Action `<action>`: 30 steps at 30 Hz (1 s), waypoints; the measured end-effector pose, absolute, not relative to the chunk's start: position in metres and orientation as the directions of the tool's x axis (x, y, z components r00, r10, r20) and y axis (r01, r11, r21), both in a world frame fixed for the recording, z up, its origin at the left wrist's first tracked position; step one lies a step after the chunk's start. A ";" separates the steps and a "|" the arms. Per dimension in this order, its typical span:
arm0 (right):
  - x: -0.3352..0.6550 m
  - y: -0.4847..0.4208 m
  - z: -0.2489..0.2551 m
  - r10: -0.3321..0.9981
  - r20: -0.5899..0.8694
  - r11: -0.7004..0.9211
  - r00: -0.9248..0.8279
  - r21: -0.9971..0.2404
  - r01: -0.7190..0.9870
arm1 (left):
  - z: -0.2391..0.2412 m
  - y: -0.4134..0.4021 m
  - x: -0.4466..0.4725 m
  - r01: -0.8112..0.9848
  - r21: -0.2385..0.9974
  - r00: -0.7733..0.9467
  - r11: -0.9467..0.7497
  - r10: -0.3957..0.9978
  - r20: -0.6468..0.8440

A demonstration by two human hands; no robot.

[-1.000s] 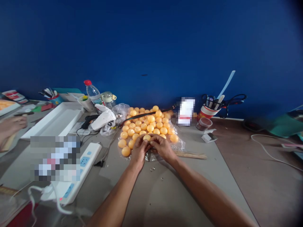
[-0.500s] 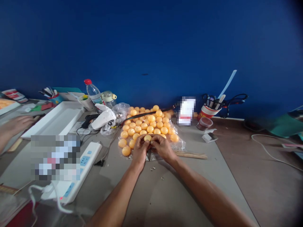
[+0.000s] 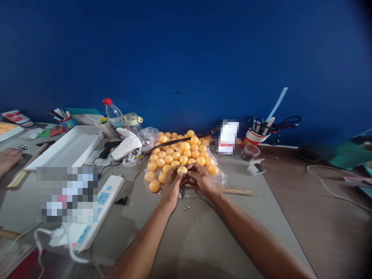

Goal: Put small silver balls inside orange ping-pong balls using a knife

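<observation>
Both my hands meet at the near edge of a heap of orange balls (image 3: 180,149) that lies on clear plastic on the grey table. My left hand (image 3: 171,185) and my right hand (image 3: 201,179) are closed together around one orange ball (image 3: 182,169), fingertips pinched on it. A dark pointed tool (image 3: 182,191) hangs just under the hands; which hand grips it is hidden. Small metal bits (image 3: 187,208) lie on the table below my hands.
A white power strip (image 3: 95,209) and its cable lie at the left. A white tray (image 3: 68,149), a glue gun (image 3: 109,149), a water bottle (image 3: 114,113) and cups of pens (image 3: 255,135) stand farther back. Wooden sticks (image 3: 234,190) lie at the right. Another person's hand (image 3: 8,159) rests at the far left.
My hands have lifted the ball slightly and turned it between the fingers. The other person's hand at the left has drawn back toward the table's edge.
</observation>
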State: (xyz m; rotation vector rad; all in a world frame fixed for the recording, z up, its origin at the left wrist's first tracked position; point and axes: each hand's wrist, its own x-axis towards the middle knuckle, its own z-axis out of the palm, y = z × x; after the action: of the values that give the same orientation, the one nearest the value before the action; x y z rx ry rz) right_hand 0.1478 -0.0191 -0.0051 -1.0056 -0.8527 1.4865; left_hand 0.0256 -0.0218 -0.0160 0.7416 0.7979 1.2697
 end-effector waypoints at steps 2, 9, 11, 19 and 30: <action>0.149 -0.019 -0.006 0.990 -0.125 -0.138 -0.058 -0.899 -0.415 | -0.014 -0.022 0.026 -0.537 0.827 0.118 0.166 0.986 -0.121; 0.147 -0.016 -0.012 0.996 -0.069 -0.083 -0.050 -0.915 -0.395 | -0.008 -0.021 0.025 -0.565 0.801 0.145 0.199 0.979 -0.142; 0.146 -0.018 -0.010 0.996 -0.085 -0.092 -0.034 -0.947 -0.309 | -0.008 -0.021 0.025 -0.564 0.802 0.139 0.196 0.980 -0.142; 0.146 -0.023 -0.002 0.983 -0.163 -0.178 -0.086 -0.959 -0.219 | -0.011 -0.020 0.023 -0.552 0.812 0.123 0.191 0.981 -0.147; 0.143 -0.026 -0.006 0.999 -0.032 -0.039 -0.027 -0.958 -0.284 | -0.006 -0.014 0.018 -0.642 0.726 0.111 0.245 0.967 -0.228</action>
State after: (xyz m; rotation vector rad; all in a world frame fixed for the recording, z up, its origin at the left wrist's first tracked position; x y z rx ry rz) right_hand 0.1432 -0.0259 -0.0056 -1.0082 -0.9924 1.3741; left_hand 0.0183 -0.0144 -0.0063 0.5177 0.7735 1.2619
